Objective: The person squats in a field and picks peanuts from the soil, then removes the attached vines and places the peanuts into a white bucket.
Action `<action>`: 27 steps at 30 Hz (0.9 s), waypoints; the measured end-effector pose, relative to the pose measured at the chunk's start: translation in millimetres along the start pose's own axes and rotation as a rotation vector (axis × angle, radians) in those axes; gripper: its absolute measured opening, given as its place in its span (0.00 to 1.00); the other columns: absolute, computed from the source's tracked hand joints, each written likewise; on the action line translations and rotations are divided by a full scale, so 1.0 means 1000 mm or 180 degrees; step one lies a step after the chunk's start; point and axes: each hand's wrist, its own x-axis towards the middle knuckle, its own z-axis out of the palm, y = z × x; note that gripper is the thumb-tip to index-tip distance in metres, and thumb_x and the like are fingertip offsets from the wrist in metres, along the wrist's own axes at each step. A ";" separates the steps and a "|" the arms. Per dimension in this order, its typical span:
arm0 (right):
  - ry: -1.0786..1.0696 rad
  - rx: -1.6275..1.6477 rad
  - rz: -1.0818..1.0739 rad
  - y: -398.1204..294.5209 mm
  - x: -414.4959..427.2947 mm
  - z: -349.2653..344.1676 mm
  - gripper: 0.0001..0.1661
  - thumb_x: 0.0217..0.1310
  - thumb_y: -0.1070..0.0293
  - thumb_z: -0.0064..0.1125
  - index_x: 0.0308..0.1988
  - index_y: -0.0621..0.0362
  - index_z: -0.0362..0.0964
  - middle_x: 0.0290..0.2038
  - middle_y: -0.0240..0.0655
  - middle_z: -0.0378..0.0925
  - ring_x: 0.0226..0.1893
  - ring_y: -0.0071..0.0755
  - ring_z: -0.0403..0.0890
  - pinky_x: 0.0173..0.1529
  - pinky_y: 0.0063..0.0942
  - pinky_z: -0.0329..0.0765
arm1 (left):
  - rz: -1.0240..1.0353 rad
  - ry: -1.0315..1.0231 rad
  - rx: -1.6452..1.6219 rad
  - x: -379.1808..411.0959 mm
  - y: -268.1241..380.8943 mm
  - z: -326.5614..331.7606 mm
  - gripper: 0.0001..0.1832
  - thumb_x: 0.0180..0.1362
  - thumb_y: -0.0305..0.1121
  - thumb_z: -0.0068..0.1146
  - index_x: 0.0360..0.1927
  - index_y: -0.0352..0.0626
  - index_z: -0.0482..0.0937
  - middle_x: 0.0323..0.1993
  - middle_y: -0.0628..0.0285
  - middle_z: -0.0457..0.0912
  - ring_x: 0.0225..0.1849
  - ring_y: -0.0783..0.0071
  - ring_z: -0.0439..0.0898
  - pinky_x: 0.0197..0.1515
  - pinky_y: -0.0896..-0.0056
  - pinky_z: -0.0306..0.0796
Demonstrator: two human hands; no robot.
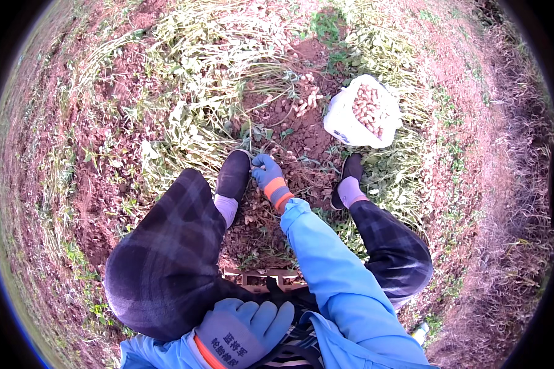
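Note:
My right hand (267, 173), in a blue-grey glove with an orange cuff, reaches down beside the shoe on my left foot (233, 175). Its fingers are bent around a thin plant stem with what look like peanuts at its lower end. My left hand (244, 325), in a matching glove that bears writing, rests at my lap with its fingers slightly apart and nothing visible in it. Unshelled peanuts (306, 99) lie in a small pile on the soil. To their right, a white plastic bag (344, 113) stands with its mouth wide, holding many peanuts (369, 108).
Pulled peanut plants (198, 120) lie in heaps ahead and to the left, with more by the bag. Brown soil (304, 133) shows between my feet. A slatted seat or crate (254, 276) is partly visible beneath me. Dry grass (503, 258) borders the right side.

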 end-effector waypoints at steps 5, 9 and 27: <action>0.0024 0.2125 0.1135 -0.029 -0.015 -0.008 0.08 0.53 0.77 0.51 0.37 0.58 0.70 0.20 0.26 0.67 0.14 0.18 0.63 0.17 0.19 0.62 | -0.0238 0.0027 0.0023 -0.007 0.003 0.004 0.21 0.46 0.34 0.49 0.46 0.42 0.72 0.31 0.66 0.73 0.27 0.75 0.71 0.29 0.71 0.64; -0.0147 0.2177 0.0897 -0.057 -0.011 -0.028 0.11 0.56 0.74 0.51 0.41 0.61 0.69 0.20 0.27 0.69 0.13 0.18 0.64 0.15 0.18 0.61 | -0.0196 0.0126 0.0037 -0.004 0.002 0.004 0.20 0.47 0.36 0.51 0.45 0.42 0.72 0.29 0.67 0.72 0.25 0.75 0.71 0.27 0.71 0.63; 0.1440 -0.1804 -0.1213 -0.090 0.102 -0.168 0.12 0.52 0.64 0.53 0.35 0.58 0.75 0.35 0.47 0.76 0.36 0.45 0.77 0.43 0.34 0.71 | -0.0663 0.0089 0.0091 -0.002 -0.016 0.002 0.20 0.47 0.35 0.50 0.45 0.42 0.72 0.29 0.65 0.72 0.26 0.73 0.71 0.29 0.69 0.64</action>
